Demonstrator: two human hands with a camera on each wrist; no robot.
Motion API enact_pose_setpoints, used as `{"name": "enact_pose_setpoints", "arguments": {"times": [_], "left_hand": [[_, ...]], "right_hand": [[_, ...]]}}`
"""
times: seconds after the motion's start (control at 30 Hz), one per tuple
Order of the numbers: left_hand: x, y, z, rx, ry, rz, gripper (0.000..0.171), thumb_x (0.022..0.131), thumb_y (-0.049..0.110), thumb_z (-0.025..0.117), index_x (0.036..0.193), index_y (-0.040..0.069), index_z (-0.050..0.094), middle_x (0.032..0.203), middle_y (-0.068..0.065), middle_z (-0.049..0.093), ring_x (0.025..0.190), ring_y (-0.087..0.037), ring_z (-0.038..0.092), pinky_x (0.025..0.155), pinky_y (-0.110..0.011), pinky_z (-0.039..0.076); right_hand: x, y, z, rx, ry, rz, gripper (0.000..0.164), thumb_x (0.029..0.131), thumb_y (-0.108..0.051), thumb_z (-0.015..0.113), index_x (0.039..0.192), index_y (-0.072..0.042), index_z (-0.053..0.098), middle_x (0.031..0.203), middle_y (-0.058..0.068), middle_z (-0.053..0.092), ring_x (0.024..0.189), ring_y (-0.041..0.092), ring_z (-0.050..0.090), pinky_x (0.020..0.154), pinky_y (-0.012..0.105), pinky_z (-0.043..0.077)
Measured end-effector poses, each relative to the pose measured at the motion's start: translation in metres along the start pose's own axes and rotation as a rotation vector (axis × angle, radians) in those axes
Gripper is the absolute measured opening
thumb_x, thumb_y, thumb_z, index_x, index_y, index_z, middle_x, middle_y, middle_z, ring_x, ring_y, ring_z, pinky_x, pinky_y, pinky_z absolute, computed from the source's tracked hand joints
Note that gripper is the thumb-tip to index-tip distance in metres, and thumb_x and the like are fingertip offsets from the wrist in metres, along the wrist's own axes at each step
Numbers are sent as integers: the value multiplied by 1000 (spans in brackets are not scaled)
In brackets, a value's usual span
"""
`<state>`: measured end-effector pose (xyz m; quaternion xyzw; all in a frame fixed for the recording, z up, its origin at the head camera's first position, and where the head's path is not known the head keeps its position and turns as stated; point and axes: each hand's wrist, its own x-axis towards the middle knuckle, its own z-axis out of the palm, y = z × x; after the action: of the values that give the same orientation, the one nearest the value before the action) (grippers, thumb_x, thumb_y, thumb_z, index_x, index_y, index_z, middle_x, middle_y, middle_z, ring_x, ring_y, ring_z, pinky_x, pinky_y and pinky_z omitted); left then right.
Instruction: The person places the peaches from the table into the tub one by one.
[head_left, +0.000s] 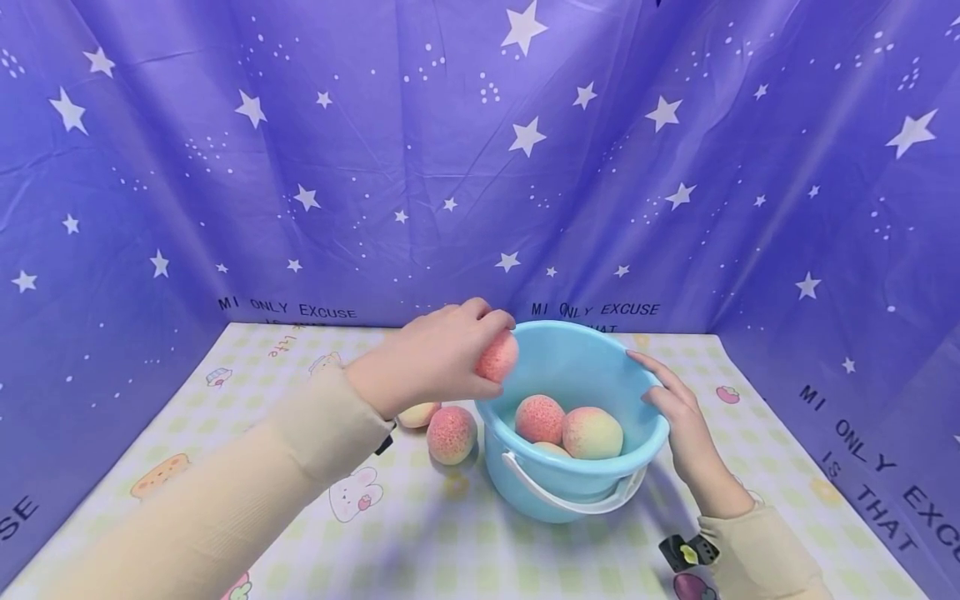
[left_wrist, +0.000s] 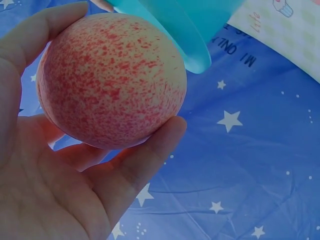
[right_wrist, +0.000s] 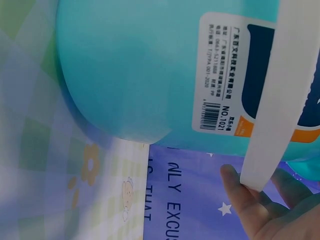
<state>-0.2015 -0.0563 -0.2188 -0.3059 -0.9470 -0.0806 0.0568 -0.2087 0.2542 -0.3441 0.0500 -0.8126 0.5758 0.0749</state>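
My left hand (head_left: 442, 354) grips a pink speckled peach (head_left: 498, 357) just by the left rim of a light blue bucket (head_left: 517, 479). Its fingers and thumb spread round the fruit in the left wrist view, where the peach (left_wrist: 112, 82) shows red flecks on pale yellow. On the bucket's right side, my right hand (head_left: 686, 433) holds the rim. Two peaches show inside the bucket, a pink one (head_left: 539, 418) and a yellower one (head_left: 592, 433), with part of a third below them. The white handle (head_left: 570, 500) hangs down at the front.
Left of the bucket, a peach (head_left: 452, 435) lies on the checked tablecloth (head_left: 315, 567); another peach (head_left: 418, 415) behind it is partly hidden by my left wrist. A purple curtain with stars (head_left: 420, 167) stands around the back and sides. A label (right_wrist: 220, 75) is on the bucket's side.
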Motion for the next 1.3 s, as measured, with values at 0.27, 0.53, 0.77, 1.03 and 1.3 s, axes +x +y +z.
{"name": "enact_pose_setpoints", "arguments": {"times": [0.27,0.53,0.77,1.03,1.3], "left_hand": [[5,6,2,-6,-3,8,62,80,35,74,137,22,53,124,-4,57,99,-24,60,83,-42,53],[12,8,9,-26,3,24,57,82,34,72,134,20,55,120,-3,58,98,-22,59,82,-40,52],[19,11,14,-26,-12,40,59,82,34,73,136,18,54,123,-5,57,101,-24,60,88,-39,51],[26,14,22,-17,-40,43,60,82,36,74,136,19,53,124,-5,57,99,-23,60,86,-38,52],[30,17,29,0,-67,47,61,84,38,73,139,20,51,125,-5,56,100,-25,60,87,-37,53]], "right_hand": [[0,-1,1,9,5,0,62,88,-8,39,149,-20,45,148,1,41,106,1,52,82,18,47],[0,0,1,10,2,-7,61,89,-8,38,149,-20,45,147,-1,42,107,1,52,83,17,46],[0,1,1,5,5,-5,62,89,-8,38,149,-19,45,148,0,41,108,2,51,84,17,45],[0,1,1,4,6,-5,62,89,-8,38,149,-20,45,147,-3,42,109,2,50,84,17,45],[0,1,1,10,8,-9,62,88,-8,38,149,-19,45,146,-6,42,110,3,49,85,16,44]]}}
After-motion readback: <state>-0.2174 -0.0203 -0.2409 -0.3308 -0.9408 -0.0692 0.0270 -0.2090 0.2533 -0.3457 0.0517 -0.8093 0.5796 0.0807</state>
